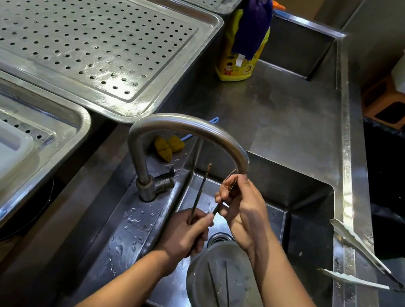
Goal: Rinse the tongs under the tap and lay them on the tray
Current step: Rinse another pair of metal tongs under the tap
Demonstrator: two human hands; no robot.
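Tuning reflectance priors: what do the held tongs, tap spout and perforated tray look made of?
Held tongs: thin metal by look, dark and dull, maybe soiled; alloy unclear.
Tap spout: steel-like metal, brushed, soft highlights.
Perforated tray: bright sheet metal, likely stainless; punched holes, shiny rim.

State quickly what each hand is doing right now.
Left hand: holding the tongs at their lower end.
Right hand: gripping one arm of the tongs.
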